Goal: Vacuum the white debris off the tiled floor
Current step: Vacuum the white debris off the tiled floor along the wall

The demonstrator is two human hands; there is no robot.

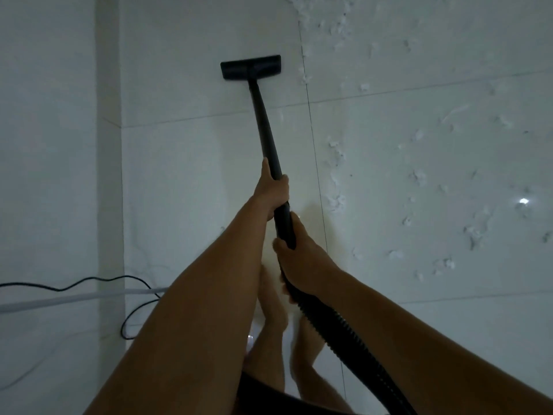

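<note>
Head view, one camera: wide-angle, worn at head height, facing forward and steeply down onto the tiled floor (179, 163). Forearms enter from the bottom edge. Left hand (273, 193) and right hand (302, 259) are near, mid-frame, on the vacuum wand (266, 127), which points away up-frame. Bare feet (273, 307) directly beneath.

Vacuum floor head (250, 66): no readable text or brand.
Wand (266, 130), hose (344, 330): none readable.
Floor tiles (179, 175): none readable.

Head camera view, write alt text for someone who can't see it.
Both hands hold a black vacuum wand, left hand above right hand, its floor head on pale tiles. White debris lies scattered to the right.
</note>
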